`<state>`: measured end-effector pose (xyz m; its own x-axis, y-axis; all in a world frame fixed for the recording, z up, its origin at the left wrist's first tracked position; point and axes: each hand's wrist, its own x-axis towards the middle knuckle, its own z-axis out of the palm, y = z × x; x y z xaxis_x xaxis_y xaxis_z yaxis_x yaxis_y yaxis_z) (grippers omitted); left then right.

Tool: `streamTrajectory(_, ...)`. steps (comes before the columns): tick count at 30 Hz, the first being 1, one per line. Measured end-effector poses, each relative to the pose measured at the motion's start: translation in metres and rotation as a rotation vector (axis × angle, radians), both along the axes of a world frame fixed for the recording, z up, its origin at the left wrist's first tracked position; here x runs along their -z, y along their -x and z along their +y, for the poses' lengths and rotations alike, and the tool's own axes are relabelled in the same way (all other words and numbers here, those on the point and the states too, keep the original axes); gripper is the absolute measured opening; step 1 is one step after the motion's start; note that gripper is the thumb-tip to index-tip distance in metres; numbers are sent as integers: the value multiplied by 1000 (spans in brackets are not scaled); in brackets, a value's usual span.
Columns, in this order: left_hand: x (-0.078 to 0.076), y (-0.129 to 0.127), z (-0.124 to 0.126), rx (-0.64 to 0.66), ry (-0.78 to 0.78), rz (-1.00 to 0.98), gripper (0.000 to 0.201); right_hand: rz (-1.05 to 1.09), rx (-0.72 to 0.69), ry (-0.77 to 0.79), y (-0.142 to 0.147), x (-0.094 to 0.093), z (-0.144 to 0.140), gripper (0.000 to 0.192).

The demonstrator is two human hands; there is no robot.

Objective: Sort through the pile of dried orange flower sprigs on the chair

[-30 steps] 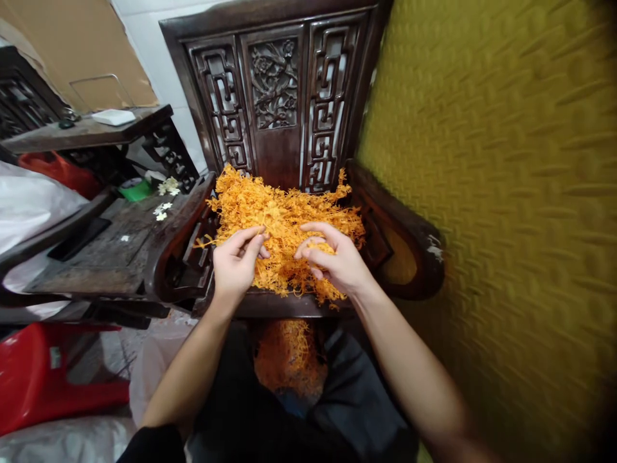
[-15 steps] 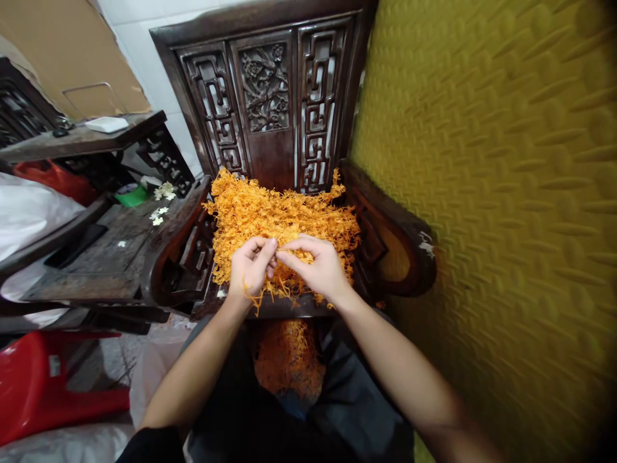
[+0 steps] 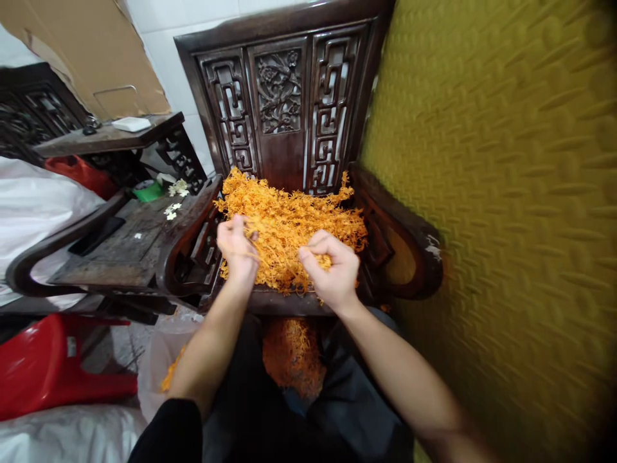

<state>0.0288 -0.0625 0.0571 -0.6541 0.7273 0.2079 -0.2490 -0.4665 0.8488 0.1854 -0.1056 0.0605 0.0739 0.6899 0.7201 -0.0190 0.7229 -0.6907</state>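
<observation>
A thick, tangled pile of orange frilly strands (image 3: 284, 212) covers the seat of a dark carved wooden chair (image 3: 284, 154). Over the pile's left side is my left hand (image 3: 236, 247), its fingers curled and slightly smeared by motion, with a thin orange strand across palm and wrist. My right hand (image 3: 332, 267) is closed above the front right of the pile, thumb pressed to the forefinger on an orange strand. Some orange bits show beneath its fingers. The two hands are apart, with the pile between them.
At right rises a yellow embossed wall (image 3: 491, 161). On the left stand a second wooden chair (image 3: 116, 251) with green tape (image 3: 148, 191) and pale flower-like pieces, and a red plastic stool (image 3: 53, 366). A translucent bag (image 3: 157, 360) holds orange strands. More orange material (image 3: 294, 354) lies between my knees.
My hands, close together before, have drawn apart: the left went left and up, the right slightly right. The view has shifted, showing more of the left side and orange strands in the bag.
</observation>
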Motion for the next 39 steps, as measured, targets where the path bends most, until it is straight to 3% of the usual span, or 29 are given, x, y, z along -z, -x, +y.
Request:
streamTrajectory(2, 1, 7, 5, 5, 12, -11, 45, 43, -10, 27, -7, 1, 1, 22)
streamTrajectory(8, 5, -11, -27, 414, -122, 245, 33, 240, -302, 542, -14, 9, 17, 17)
streamTrajectory(12, 2, -8, -39, 546, -188, 361, 13, 335, -406, 668, -18, 10, 23, 22)
streamTrajectory(16, 0, 2, -39, 611, -260, 397, 6, 358, -543, 600, -22, 10, 23, 24)
streamTrajectory(18, 0, 4, -40, 630, -217, 437, 5, 325, -579, 562, -22, 10, 22, 19)
streamTrajectory(22, -2, 4, -43, 648, -43, 516, 16, 222, -585, 518, -18, 13, 17, 16)
streamTrajectory(26, -8, 3, -46, 691, -76, 616, 21, 120, -575, 459, -17, 15, 14, 16)
streamTrajectory(31, -10, -2, -45, 540, -142, 678, 17, 30, -490, 359, -11, 7, 9, 15)
streamTrajectory(33, -8, 0, -38, 449, -114, 578, 19, 24, -473, 285, -8, 3, 4, 15)
streamTrajectory(36, -9, 12, -21, 325, -48, 228, 28, 19, -580, 215, -9, 0, -1, 16)
streamTrajectory(38, -13, 20, -15, 350, -56, 40, 34, 6, -663, 261, -12, 1, 0, 13)
streamTrajectory(39, -16, 22, -15, 432, -68, -8, 36, 9, -679, 317, -15, 3, 3, 10)
